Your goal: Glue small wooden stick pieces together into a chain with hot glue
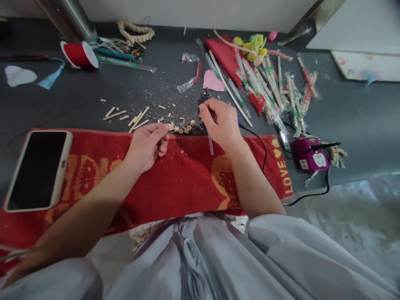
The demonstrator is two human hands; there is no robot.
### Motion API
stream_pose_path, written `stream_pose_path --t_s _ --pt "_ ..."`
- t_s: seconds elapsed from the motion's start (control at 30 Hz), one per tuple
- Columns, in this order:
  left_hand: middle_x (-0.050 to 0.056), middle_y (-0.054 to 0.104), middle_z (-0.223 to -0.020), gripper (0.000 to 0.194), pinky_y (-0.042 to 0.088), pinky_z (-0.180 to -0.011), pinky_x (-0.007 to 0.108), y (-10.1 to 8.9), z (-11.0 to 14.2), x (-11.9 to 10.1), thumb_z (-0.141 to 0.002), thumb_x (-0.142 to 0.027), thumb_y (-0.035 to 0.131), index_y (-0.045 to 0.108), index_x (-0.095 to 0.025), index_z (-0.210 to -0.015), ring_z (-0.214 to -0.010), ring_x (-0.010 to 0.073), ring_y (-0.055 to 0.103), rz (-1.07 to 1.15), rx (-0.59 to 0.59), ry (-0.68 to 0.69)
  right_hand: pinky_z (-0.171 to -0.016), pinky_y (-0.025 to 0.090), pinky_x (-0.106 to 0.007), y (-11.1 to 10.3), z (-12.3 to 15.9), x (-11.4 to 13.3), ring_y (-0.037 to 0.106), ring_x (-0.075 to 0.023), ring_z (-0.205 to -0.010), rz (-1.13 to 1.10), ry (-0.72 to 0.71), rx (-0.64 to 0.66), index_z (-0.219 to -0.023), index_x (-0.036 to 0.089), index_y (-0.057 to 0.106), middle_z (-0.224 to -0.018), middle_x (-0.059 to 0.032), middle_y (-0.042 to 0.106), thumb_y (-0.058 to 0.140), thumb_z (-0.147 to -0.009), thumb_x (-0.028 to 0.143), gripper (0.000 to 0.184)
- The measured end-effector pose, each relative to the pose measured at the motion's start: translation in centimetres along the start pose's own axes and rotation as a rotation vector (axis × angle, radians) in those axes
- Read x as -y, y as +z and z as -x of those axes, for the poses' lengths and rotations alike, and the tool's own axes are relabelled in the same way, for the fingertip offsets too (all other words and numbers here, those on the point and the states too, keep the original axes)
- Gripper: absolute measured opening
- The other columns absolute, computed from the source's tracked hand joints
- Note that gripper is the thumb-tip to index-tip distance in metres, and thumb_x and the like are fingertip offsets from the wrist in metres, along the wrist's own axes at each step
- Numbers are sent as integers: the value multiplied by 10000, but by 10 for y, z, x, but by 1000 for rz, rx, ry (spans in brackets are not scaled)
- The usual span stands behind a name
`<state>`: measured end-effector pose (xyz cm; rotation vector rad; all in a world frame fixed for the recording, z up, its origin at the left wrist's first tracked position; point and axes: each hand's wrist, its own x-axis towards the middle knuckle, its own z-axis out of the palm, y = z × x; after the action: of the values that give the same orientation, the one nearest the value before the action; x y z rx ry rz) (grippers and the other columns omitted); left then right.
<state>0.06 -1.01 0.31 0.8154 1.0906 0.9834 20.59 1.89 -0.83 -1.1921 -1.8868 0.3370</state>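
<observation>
My left hand [146, 143] is closed in a pinch on one end of a short strip of small pale wooden pieces [181, 128], just above the far edge of a red towel [184, 179]. To its right, my right hand [221, 121] is wrapped round a dark glue gun [204, 96], mostly hidden by the fingers. A translucent glue stick [211, 145] pokes out below that hand, and a black cord [261, 143] runs from it to the right. Cut wooden sticks [137, 120] and crumbs lie on the dark table beyond my left hand.
A phone [37, 171] lies on the towel at the left. Behind it are a red ribbon spool [79, 55] and a wooden zigzag loop [136, 33]. Wrapped chopsticks [268, 89], a pink paper heart [213, 80] and a purple power block [311, 155] sit to the right.
</observation>
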Motion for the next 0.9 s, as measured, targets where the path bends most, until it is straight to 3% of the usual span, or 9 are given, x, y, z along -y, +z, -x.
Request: stream_pose_path --t_s 0.13,0.23,0.37,0.43,0.53,0.63,0.77,0.9 --pt "-33 530 -543 181 274 -322 171 3 3 -5 -809 -129 607 579 -150 -631 -341 35 394 57 -50 -40 -726 438 -302 -7 -1 -1 568 -153 -762 184 66 94 -783 180 607 -803 -44 640 538 -894 178 130" --pt "-31 522 -546 204 262 -326 172 5 5 -8 -821 -120 597 576 -146 -619 -341 35 390 61 -59 -49 -729 427 -300 -13 -1 2 577 -159 -790 231 82 212 -857 171 649 -897 -60 655 503 -776 37 214" --pt "-32 530 -555 211 265 -329 164 5 5 -8 -836 -114 577 583 -144 -627 -347 32 395 78 -45 -44 -702 407 -314 -15 0 8 540 -163 -713 247 73 284 -724 165 624 -751 -56 612 532 -837 169 146" --pt "-35 533 -552 204 270 -324 161 4 5 -8 -835 -113 576 583 -142 -633 -343 31 396 83 -41 -45 -689 401 -306 -11 1 12 537 -154 -694 190 42 271 -679 162 600 -703 -46 601 553 -859 219 195" --pt "-38 543 -536 179 285 -315 153 5 5 -8 -829 -112 574 589 -137 -652 -337 34 406 87 -32 -51 -694 423 -265 -1 2 22 573 -127 -730 4 -50 220 -812 145 649 -795 -41 656 579 -835 148 74" --pt "-38 557 -522 147 302 -311 150 4 6 -7 -802 -121 615 593 -136 -657 -328 39 416 80 -10 -42 -681 445 -243 9 5 30 577 -107 -714 -124 -106 187 -875 143 665 -807 -30 664 615 -886 247 116" --pt "-35 577 -535 107 312 -310 153 3 7 -4 -763 -140 687 629 -137 -673 -327 38 429 67 15 3 -661 457 -227 17 7 34 589 -102 -717 -186 -151 122 -832 151 666 -766 -22 668 609 -914 264 151" --pt "-26 612 -555 44 301 -303 161 3 8 -2 -751 -125 712 681 -143 -727 -330 40 431 26 -41 42 -649 461 -223 19 7 33 592 -97 -704 -189 -169 71 -808 155 664 -748 -17 674 619 -914 266 160"
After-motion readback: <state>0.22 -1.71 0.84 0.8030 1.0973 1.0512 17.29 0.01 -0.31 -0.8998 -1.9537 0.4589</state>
